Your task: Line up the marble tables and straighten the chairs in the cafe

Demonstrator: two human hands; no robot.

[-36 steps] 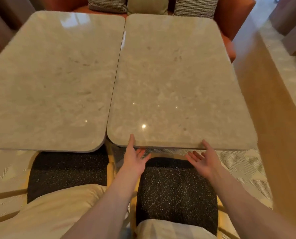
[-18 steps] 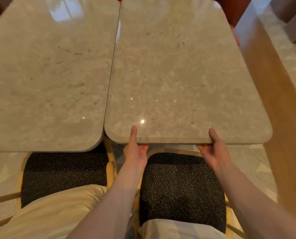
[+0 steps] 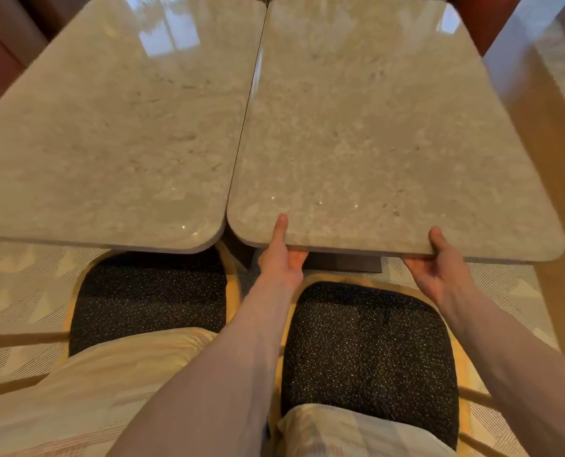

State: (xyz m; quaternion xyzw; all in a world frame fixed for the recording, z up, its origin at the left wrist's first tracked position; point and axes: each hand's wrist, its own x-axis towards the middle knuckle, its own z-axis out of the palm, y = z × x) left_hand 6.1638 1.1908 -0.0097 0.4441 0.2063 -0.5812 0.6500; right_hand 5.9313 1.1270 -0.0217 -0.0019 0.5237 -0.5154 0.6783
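Observation:
Two beige marble tables stand side by side with their long edges touching. My left hand (image 3: 282, 258) grips the near edge of the right table (image 3: 373, 133), thumb on top and fingers underneath. Further right on that same edge, my right hand (image 3: 439, 272) holds it the same way. The right table's near edge lies slightly closer to me than that of the left table (image 3: 116, 127). Below the tables are two chairs with dark speckled seats and pale wood frames, the left chair (image 3: 149, 298) and the right chair (image 3: 370, 351).
A wooden ledge (image 3: 544, 133) runs close along the right table's right side. Red upholstered seating (image 3: 472, 21) sits behind the tables. A dark table base (image 3: 340, 263) shows under the right table. The floor (image 3: 20, 285) is pale and patterned.
Both hands went from open and hovering near the table edge to gripping it. The right table's near edge, which sat farther from me than the left table's, now sits slightly closer.

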